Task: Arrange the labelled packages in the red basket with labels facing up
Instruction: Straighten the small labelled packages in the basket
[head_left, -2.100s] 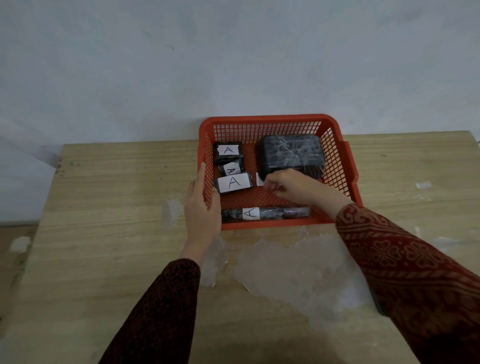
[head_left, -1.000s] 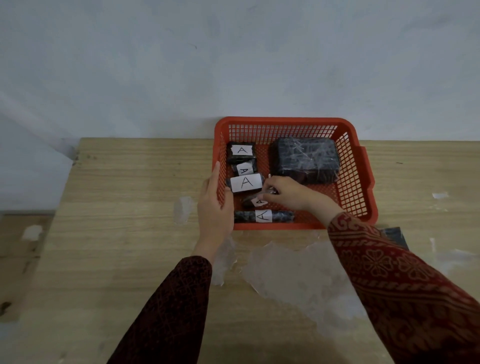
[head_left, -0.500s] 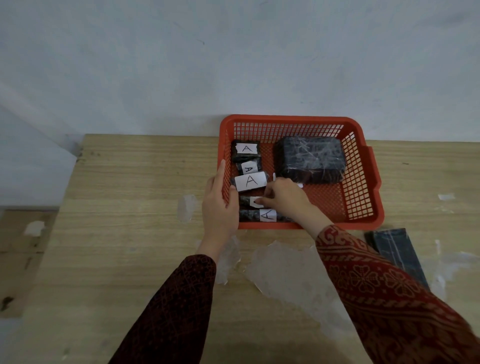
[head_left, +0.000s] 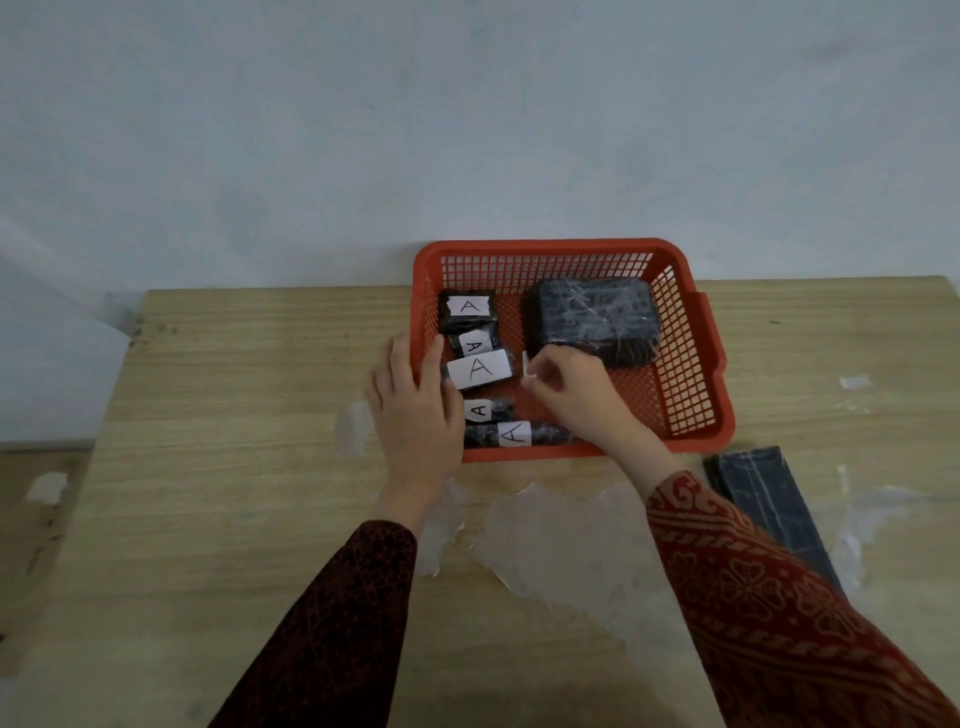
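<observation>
The red basket (head_left: 696, 374) stands at the table's far edge. Down its left side lie several black wrapped packages with white "A" labels facing up, from a square one (head_left: 467, 310) at the back to a long thin one (head_left: 514, 434) along the front wall. A large black wrapped package (head_left: 592, 322) fills the back right, with no label showing. My left hand (head_left: 415, 410) grips the basket's left wall, thumb inside. My right hand (head_left: 571, 389) is inside the basket, its fingertips pinched on a small white paper slip (head_left: 525, 364) next to the large package.
A flat dark wrapped package (head_left: 763, 499) lies on the wooden table (head_left: 234, 467) right of the basket's front corner, partly under my right sleeve. Patches of clear tape residue mark the table near the front. A pale wall rises just behind the basket.
My right hand laid a small labelled package in the basket's front left, above the long one, then moved back toward the large package and pinched a white slip. My left hand stayed on the wall.
</observation>
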